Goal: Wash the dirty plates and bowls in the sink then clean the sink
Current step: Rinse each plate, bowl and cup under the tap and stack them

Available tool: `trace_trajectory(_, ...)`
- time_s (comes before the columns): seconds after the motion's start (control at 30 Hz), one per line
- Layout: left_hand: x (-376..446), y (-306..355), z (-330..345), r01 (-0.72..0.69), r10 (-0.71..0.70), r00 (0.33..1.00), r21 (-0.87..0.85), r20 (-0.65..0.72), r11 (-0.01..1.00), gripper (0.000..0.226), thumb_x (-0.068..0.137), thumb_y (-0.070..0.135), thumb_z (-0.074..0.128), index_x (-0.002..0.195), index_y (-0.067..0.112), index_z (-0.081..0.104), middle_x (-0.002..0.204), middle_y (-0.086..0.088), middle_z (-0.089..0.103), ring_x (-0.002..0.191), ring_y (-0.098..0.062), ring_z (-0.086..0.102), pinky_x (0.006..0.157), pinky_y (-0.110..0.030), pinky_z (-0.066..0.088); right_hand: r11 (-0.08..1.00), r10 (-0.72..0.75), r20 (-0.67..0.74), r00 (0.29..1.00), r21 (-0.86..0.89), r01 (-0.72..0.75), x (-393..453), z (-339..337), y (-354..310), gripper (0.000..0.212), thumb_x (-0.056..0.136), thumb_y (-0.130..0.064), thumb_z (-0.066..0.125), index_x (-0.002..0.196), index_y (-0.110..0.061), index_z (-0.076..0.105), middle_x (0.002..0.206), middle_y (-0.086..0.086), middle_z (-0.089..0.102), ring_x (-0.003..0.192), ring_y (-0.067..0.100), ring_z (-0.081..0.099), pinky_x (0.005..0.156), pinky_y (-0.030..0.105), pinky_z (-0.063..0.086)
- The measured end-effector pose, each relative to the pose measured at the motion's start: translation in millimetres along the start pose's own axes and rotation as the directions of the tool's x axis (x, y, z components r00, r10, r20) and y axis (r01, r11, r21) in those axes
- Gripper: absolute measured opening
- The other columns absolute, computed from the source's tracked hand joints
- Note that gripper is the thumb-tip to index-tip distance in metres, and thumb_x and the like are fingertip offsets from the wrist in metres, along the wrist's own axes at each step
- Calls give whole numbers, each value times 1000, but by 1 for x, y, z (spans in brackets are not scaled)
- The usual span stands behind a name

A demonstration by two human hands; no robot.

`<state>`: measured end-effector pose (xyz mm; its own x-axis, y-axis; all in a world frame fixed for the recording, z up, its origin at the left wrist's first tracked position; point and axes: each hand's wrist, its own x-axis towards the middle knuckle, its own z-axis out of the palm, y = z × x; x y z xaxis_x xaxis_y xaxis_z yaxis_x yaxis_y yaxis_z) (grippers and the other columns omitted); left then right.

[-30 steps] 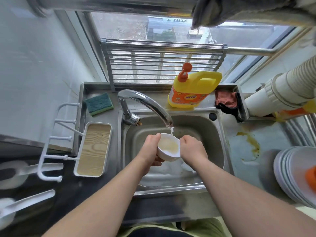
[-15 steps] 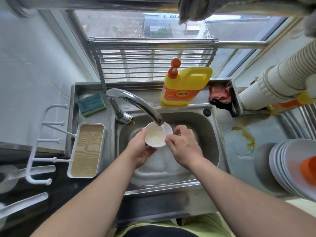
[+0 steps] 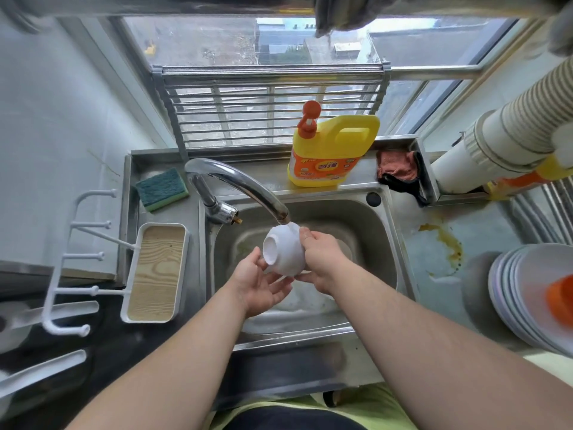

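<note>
A small white bowl (image 3: 286, 251) is tipped on its side under the spout of the chrome tap (image 3: 245, 187), its foot ring facing left. My right hand (image 3: 322, 259) grips its right side and rim. My left hand (image 3: 259, 285) lies palm up just below the bowl, fingers spread and touching its underside. Both hands are over the steel sink (image 3: 369, 243). Foam and white dishes lie at the sink's bottom, mostly hidden behind my hands.
A yellow detergent bottle (image 3: 331, 150) stands behind the sink, a green sponge (image 3: 162, 189) at the back left. A wood-bottomed tray (image 3: 155, 274) sits left of the sink. Stacked white plates (image 3: 524, 293) stand at the right, beyond a brown stain (image 3: 446, 240). A rag (image 3: 397, 169) lies back right.
The bowl went from upright and filling under the tap to turned over on its side. My right hand took hold of its rim, and my left hand opened beneath it.
</note>
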<state>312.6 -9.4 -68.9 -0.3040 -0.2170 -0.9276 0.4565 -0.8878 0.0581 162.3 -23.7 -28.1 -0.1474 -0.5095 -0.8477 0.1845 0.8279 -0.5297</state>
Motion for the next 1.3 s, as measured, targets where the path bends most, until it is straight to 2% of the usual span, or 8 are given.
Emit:
trace_trajectory(0.17, -3, 1, 8, -27, 27, 1000, -40, -7, 999, 46, 105, 46, 58, 136, 13, 65, 117, -12, 73, 109, -28, 67, 107, -40, 51, 923, 150, -8, 989, 359, -138, 1, -10, 6, 34, 110, -43, 48, 128, -16, 57, 119, 19, 72, 100, 41, 73, 67, 54, 62)
trace_trajectory(0.4, -8, 1, 41, -41, 50, 997, -158, 51, 987, 37, 105, 38, 63, 126, 8, 71, 83, -4, 76, 63, -14, 73, 58, -23, 61, 789, 243, -45, 969, 590, -170, -3, -30, 1, 24, 112, -30, 49, 105, -10, 61, 91, 19, 77, 83, 34, 74, 66, 50, 62)
trace_trajectory(0.53, -10, 0, 62, -98, 104, 992, -91, 67, 991, 32, 98, 40, 73, 114, 12, 74, 90, -3, 78, 74, -17, 74, 73, -27, 62, 803, 312, -26, 950, 542, -249, -2, -36, 2, 21, 104, -15, 60, 119, -5, 72, 92, 17, 80, 71, 32, 79, 51, 42, 63)
trace_trajectory(0.63, -8, -3, 70, -170, 170, 985, 5, 24, 985, 43, 97, 50, 71, 118, 12, 73, 100, -7, 81, 90, -25, 75, 92, -39, 61, 819, 325, 25, 946, 493, -294, -5, -42, 4, 26, 101, -26, 62, 118, -9, 73, 98, 16, 80, 81, 34, 80, 60, 41, 64)
trace_trajectory(0.73, -8, -3, 68, -226, 225, 974, 68, 17, 972, 47, 99, 56, 64, 121, 14, 71, 106, -10, 81, 101, -30, 75, 83, -42, 62, 839, 321, 55, 946, 446, -311, -5, -44, 8, 35, 100, -38, 59, 121, -12, 71, 106, 15, 79, 101, 34, 75, 73, 43, 64)
trace_trajectory(0.9, -11, -2, 56, -264, 265, 964, 127, 9, 956, 50, 101, 58, 57, 124, 16, 70, 111, -9, 80, 107, -30, 74, 87, -44, 62, 902, 272, 19, 962, 343, -262, 1, -37, 10, 43, 99, -55, 60, 124, -20, 67, 119, 11, 74, 107, 32, 71, 73, 44, 62)
trace_trajectory(1.1, -5, 1, 27, -196, 204, 971, 68, -126, 978, 52, 107, 57, 47, 128, 15, 69, 111, -8, 80, 105, -27, 75, 79, -39, 60, 977, 182, 10, 983, 115, -182, 5, -16, 5, 35, 102, -51, 62, 122, -23, 65, 115, 3, 76, 105, 28, 72, 76, 44, 61)
trace_trajectory(1.3, -10, 7, 14, -160, 157, 980, -18, -122, 987, 52, 110, 58, 38, 119, 19, 70, 96, -4, 81, 96, -21, 72, 68, -35, 55, 991, 127, 53, 990, 37, -129, 5, 5, 0, 28, 103, -42, 64, 123, -23, 69, 113, 4, 77, 102, 28, 73, 71, 43, 63)
